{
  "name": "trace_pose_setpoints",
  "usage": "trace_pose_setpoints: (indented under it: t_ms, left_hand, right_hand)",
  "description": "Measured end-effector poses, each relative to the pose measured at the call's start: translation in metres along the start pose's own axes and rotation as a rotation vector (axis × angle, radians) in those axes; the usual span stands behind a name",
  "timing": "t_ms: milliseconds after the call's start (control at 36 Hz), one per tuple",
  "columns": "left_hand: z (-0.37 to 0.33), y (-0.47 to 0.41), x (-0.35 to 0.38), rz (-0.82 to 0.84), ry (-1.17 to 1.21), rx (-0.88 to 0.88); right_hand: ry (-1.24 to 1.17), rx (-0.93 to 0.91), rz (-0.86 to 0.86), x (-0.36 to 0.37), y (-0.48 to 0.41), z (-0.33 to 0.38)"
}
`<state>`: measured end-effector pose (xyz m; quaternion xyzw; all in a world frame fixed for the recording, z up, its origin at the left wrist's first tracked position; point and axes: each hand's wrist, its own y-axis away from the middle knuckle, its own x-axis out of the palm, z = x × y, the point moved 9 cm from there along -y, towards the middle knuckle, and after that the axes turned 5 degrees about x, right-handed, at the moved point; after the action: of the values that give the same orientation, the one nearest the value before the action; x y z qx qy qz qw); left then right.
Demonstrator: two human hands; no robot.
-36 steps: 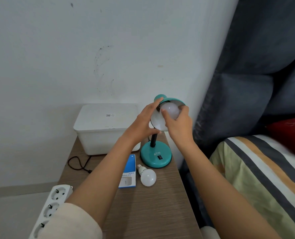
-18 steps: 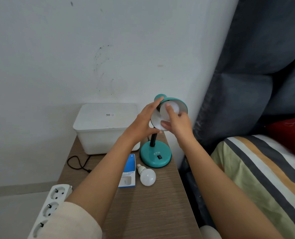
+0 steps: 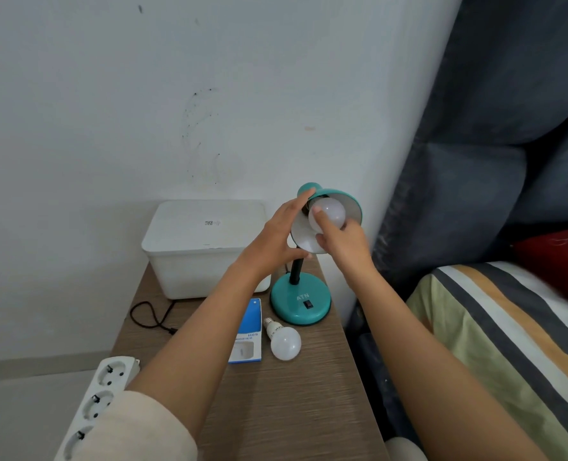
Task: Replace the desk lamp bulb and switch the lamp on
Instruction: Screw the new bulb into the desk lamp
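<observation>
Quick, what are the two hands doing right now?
Left hand: open, straight fingers resting against the lamp shade.
Right hand: gripping the bulb inside the shade.

The right hand (image 3: 345, 242) turned its grip around the round white frosted bulb (image 3: 334, 209) seated in the teal metal lamp shade (image 3: 353, 209). A second before, its thumb lay against the bulb's left side and its fingers reached up over the right side towards the shade's rim. By now the fingers had dropped to the bulb's lower right, one fingertip (image 3: 316, 211) pressed on its left face, and more of the bulb's upper right showed.
</observation>
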<state>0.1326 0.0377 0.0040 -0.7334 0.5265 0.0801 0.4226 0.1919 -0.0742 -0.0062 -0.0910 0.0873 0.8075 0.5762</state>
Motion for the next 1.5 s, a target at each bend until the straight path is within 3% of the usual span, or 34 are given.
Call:
trace_pose_setpoints:
  t_ms: [139,333,472,639,750,833,972,1083,1222,1306,1444,1500]
  left_hand:
    - [0.0,-0.001,0.001,0.002,-0.006,0.003]
    - [0.002,0.0,-0.001,0.0,0.002,-0.004]
    - [-0.001,-0.001,0.002,0.01,0.004,-0.003]
    - [0.0,0.002,0.0,0.003,0.011,-0.014]
    - [-0.001,0.001,0.001,0.002,0.026,-0.018]
    - [-0.001,0.001,-0.001,-0.004,0.008,-0.01]
    - [0.0,0.001,0.001,0.009,0.012,-0.029]
    - [-0.001,0.0,0.001,0.004,0.008,-0.011]
    - [0.0,0.001,0.001,0.009,0.012,-0.028]
    - [0.0,0.0,0.001,0.009,0.008,-0.027]
    - [0.001,0.001,0.001,0.008,0.014,-0.04]
    - [0.001,0.001,0.001,0.006,0.015,-0.039]
  right_hand:
    - [0.112,-0.113,-0.068,-0.006,0.002,0.011]
    - [0.062,0.028,-0.009,-0.003,0.001,0.001]
    - [0.187,-0.256,-0.197,-0.012,0.012,0.022]
    - [-0.011,-0.043,-0.058,-0.005,0.0,0.004]
    - [0.003,-0.053,-0.065,-0.005,-0.001,0.004]
    - [-0.11,0.045,0.027,0.001,-0.002,-0.005]
    - [0.048,-0.153,-0.114,-0.01,0.005,0.012]
    - [-0.103,0.004,-0.012,-0.004,-0.002,-0.002]
    - [0.034,-0.169,-0.143,-0.014,0.005,0.012]
    - [-0.057,-0.087,-0.106,-0.011,0.001,0.003]
    - [0.08,-0.224,-0.141,-0.012,0.008,0.019]
    - [0.081,-0.188,-0.115,-0.011,0.003,0.014]
